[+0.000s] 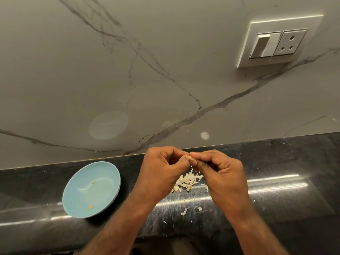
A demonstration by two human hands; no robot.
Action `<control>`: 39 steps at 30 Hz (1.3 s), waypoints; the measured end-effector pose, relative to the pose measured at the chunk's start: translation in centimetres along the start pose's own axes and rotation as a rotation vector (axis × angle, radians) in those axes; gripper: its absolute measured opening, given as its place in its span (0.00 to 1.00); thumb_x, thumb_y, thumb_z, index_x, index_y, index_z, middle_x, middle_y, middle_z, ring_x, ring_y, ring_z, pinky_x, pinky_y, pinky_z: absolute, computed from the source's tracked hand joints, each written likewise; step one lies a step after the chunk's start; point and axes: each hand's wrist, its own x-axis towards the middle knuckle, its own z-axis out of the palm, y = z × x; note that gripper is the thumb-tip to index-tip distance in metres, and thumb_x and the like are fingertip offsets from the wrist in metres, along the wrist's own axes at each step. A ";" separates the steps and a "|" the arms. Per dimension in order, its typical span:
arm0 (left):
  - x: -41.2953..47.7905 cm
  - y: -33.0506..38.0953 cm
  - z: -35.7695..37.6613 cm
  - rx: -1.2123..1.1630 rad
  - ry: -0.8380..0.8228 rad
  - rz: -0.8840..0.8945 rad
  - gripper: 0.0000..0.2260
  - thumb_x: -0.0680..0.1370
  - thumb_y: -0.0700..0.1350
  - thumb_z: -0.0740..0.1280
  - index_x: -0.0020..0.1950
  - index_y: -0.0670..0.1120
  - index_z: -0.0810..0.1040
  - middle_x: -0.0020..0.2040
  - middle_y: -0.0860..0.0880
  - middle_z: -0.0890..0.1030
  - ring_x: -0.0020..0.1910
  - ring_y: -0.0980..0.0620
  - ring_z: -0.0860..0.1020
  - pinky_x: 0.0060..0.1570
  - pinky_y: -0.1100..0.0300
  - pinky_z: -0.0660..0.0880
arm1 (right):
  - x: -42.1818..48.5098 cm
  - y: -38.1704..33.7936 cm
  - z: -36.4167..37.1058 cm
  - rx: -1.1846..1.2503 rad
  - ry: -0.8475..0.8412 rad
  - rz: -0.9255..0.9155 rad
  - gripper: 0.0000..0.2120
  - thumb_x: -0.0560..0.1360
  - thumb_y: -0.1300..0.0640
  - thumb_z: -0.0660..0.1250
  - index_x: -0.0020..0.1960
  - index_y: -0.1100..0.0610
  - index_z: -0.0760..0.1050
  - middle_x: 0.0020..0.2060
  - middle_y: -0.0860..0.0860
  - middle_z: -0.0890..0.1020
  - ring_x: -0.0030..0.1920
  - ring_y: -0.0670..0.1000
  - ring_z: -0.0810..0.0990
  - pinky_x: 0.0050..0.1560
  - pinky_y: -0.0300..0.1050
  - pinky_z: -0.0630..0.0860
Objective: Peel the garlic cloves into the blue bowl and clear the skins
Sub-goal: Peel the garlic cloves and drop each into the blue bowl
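Observation:
A small garlic clove [190, 158] is pinched between the fingertips of my left hand [161, 170] and my right hand [219, 172], held above the black countertop. Most of the clove is hidden by my fingers. Under my hands lies a pile of garlic cloves and pale skins [186, 181]. The blue bowl [92, 189] stands on the counter to the left of my left hand. Two small yellowish peeled pieces [90, 206] lie inside it.
Loose skin scraps [184, 211] are scattered on the black countertop [276, 190] toward its front edge. A grey marble backsplash [128, 80] rises behind the counter, with a white switch and socket plate [276, 43] at upper right.

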 end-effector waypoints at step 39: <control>0.4 -1.4 -0.3 0.091 0.022 0.058 0.09 0.78 0.42 0.70 0.51 0.57 0.81 0.43 0.55 0.85 0.43 0.57 0.83 0.43 0.62 0.80 | 0.6 1.0 -0.1 0.432 -0.040 0.311 0.15 0.72 0.61 0.68 0.58 0.58 0.82 0.42 0.57 0.85 0.41 0.52 0.83 0.42 0.42 0.81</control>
